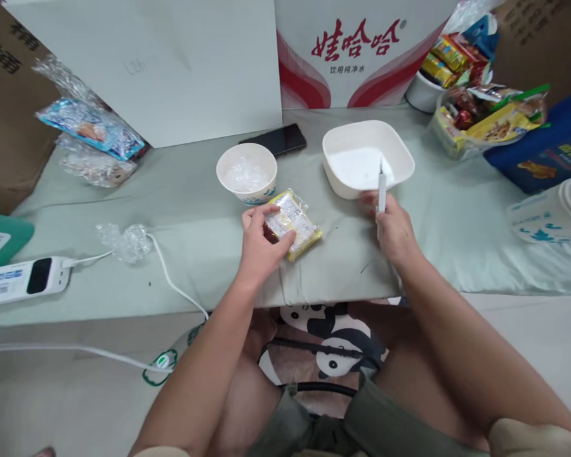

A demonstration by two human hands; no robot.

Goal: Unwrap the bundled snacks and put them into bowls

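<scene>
My left hand [266, 241] grips a wrapped snack packet [295, 225] with yellow edges and a clear, shiny face, thumb and fingers on its left side. The packet rests on or just above the green cloth. In my right hand [394, 230] is a slim white utility knife [381, 193], its tip pointing away from me. Just beyond that hand stands a square white bowl [330, 174]; the knife overlaps its near side in view. A round paper cup [259, 197] holding crumpled clear plastic [247, 174] stands behind my left hand.
A black phone [285, 139] lies behind the cup. Snack-filled tubs [457, 143] and stacked paper cups [547, 212] stand at right. Blue snack packets [92, 130] lie at left, near a white power bank [47, 279] with a cable [176, 279]. Large boxes [209, 70] line the back.
</scene>
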